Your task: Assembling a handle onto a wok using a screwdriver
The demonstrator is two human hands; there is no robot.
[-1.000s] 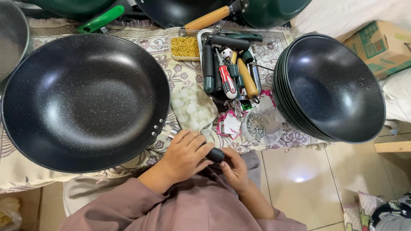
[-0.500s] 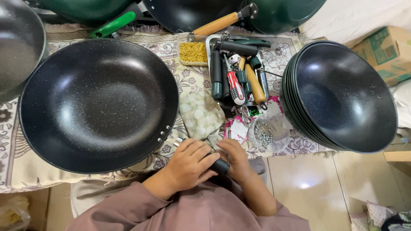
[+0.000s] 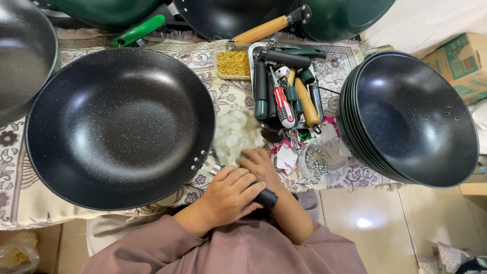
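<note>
Black handle (image 3: 265,197), a stubby cylinder with a metal end toward the wok, lies across both my hands just below the table edge, near the rim of the big wok.

Far left, a grey pan (image 3: 23,56) runs off the frame. Next to it the large black speckled wok (image 3: 122,127) sits on the patterned cloth (image 3: 10,167), with small rivet holes on its rim facing me. Above it lies a green handle (image 3: 138,30), and beyond that dark green pans.

My left hand (image 3: 228,198) is curled over the handle from above, fingers wrapped round it. My right hand (image 3: 261,165) sits just beyond, fingers bent and touching the handle's metal end; whether it pinches something small there I cannot tell. Just above my hands is a clear bag of pale small parts (image 3: 236,134).

Further right, a small tray of gold-coloured bits (image 3: 233,63) sits beside a tray of tools (image 3: 286,91): dark handles, a red-and-white screwdriver, a wooden handle. Below it lie pink-edged tags (image 3: 284,155) and a clear bag of metal screws (image 3: 317,162).

At the right stands a stack of black woks (image 3: 411,116), and past it a cardboard box (image 3: 456,61).
</note>
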